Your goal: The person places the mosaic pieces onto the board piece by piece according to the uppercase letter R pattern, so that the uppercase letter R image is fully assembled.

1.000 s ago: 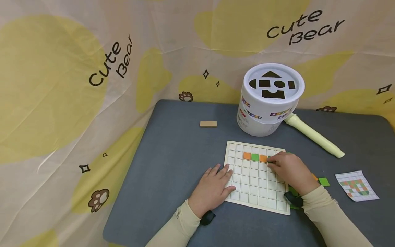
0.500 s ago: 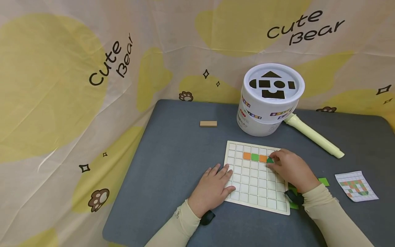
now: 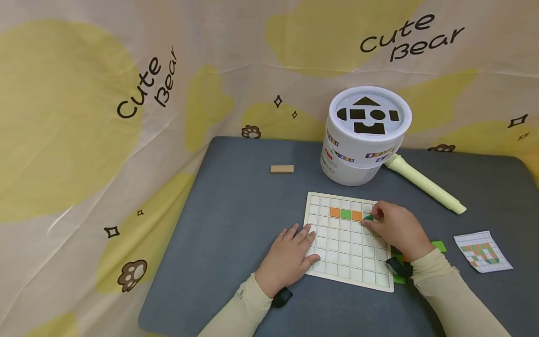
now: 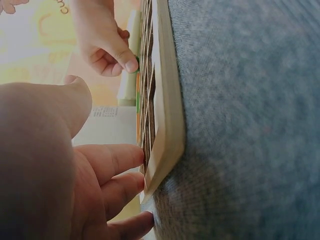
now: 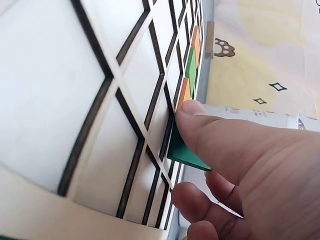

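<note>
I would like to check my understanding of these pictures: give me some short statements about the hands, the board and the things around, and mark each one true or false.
1. The right hand pinches a dark green piece. True.
2. The left hand grips the wooden block. False: it touches the left edge of the grid board, and the block lies on the table, apart from it.
3. On the board, a bright green tile lies between two orange tiles. True.
4. In the head view, the paper card lies left of the board. False: it lies to the right.
5. The white tub stands upright beyond the board. True.
</note>
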`<state>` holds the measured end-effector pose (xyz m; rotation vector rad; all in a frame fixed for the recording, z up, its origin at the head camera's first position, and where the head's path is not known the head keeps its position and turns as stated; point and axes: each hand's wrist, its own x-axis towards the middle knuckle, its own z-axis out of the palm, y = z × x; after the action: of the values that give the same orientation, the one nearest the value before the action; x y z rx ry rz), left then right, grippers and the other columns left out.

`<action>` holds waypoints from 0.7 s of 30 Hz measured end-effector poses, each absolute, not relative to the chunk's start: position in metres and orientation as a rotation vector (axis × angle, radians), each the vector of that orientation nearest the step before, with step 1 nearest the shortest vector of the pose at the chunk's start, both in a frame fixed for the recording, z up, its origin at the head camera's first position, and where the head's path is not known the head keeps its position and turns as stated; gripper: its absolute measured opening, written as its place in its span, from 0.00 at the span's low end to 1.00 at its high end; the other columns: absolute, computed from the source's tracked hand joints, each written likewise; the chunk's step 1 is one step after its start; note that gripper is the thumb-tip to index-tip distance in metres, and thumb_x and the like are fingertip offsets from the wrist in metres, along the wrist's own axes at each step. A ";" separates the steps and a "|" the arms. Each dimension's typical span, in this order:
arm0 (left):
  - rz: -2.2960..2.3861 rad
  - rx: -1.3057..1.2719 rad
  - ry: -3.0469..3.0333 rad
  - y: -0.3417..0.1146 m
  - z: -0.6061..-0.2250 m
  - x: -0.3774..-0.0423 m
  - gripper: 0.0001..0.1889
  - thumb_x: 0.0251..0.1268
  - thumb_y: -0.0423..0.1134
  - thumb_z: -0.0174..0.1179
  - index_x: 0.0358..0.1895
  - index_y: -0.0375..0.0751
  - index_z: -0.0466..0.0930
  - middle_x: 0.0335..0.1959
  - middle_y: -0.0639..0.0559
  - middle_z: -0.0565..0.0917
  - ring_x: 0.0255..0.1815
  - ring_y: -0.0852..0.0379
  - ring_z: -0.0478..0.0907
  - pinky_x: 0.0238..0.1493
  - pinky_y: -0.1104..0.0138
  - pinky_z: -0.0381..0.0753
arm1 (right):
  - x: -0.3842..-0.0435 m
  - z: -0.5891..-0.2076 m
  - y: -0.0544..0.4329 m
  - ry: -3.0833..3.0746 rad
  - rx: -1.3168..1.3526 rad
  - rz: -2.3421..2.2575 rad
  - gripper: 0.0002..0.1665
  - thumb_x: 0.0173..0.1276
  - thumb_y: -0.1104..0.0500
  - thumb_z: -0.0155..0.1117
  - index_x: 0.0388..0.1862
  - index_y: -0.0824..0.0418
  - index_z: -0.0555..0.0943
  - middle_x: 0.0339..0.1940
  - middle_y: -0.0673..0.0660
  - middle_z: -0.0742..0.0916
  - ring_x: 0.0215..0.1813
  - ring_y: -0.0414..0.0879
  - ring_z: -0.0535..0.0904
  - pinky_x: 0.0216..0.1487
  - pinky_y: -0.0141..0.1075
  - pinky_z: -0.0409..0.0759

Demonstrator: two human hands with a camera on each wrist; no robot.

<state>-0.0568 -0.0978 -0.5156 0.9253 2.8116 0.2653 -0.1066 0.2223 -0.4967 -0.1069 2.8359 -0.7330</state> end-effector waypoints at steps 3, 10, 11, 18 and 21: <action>0.262 0.924 2.815 -0.098 -0.516 -0.057 0.33 0.84 0.63 0.49 0.80 0.49 0.72 0.82 0.51 0.67 0.82 0.44 0.64 0.77 0.47 0.66 | -0.106 -0.495 0.220 2.843 -0.109 -0.734 0.20 0.66 0.50 0.82 0.38 0.58 0.78 0.27 0.52 0.77 0.31 0.49 0.73 0.30 0.41 0.67; 0.264 0.920 2.812 -0.098 -0.517 -0.057 0.34 0.84 0.64 0.48 0.81 0.49 0.71 0.83 0.51 0.66 0.82 0.44 0.62 0.78 0.47 0.65 | -0.105 -0.495 0.221 2.828 -0.098 -0.746 0.19 0.68 0.51 0.80 0.39 0.59 0.77 0.26 0.52 0.77 0.29 0.48 0.73 0.29 0.41 0.67; 0.265 0.919 2.812 -0.098 -0.517 -0.057 0.34 0.84 0.64 0.48 0.81 0.49 0.71 0.83 0.51 0.66 0.82 0.44 0.62 0.78 0.47 0.65 | -0.105 -0.496 0.221 2.825 -0.100 -0.756 0.19 0.69 0.52 0.80 0.39 0.59 0.77 0.26 0.52 0.77 0.29 0.48 0.73 0.29 0.41 0.67; 0.257 0.918 2.811 -0.098 -0.515 -0.056 0.34 0.84 0.65 0.48 0.81 0.49 0.72 0.83 0.51 0.67 0.82 0.44 0.63 0.78 0.47 0.65 | -0.104 -0.496 0.221 2.789 -0.120 -0.877 0.14 0.73 0.57 0.76 0.42 0.58 0.77 0.27 0.52 0.78 0.28 0.48 0.73 0.27 0.40 0.68; 0.247 0.929 2.815 -0.098 -0.515 -0.056 0.34 0.84 0.65 0.47 0.81 0.49 0.72 0.83 0.51 0.67 0.82 0.44 0.63 0.78 0.48 0.65 | -0.104 -0.497 0.221 2.800 -0.133 -0.880 0.09 0.74 0.60 0.73 0.47 0.61 0.82 0.31 0.54 0.83 0.31 0.49 0.76 0.30 0.42 0.74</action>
<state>-0.0561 -0.0983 -0.5151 0.9286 2.8150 0.2474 -0.1041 0.2212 -0.4970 -0.1334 2.8001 -0.8798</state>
